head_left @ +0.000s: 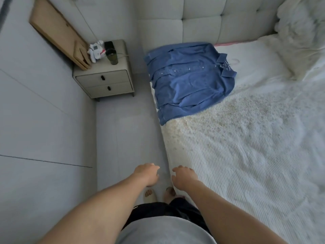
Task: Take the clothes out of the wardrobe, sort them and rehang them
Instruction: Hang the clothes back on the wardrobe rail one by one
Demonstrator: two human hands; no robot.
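clothes are in neither hand: left hand (147,174) and right hand (182,176) hang loosely curled beside the bed (246,147) edge. farther up the bed, a blue shirt (189,80) lies flat (hanger (233,62) at collar), beside the nightstand (103,80).

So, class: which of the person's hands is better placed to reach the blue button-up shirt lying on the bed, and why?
Probably the right hand: it hovers over the bed's edge, on the same side as the blue button-up shirt. The left hand hangs over the floor, farther from the white bedspread. Both hold nothing.
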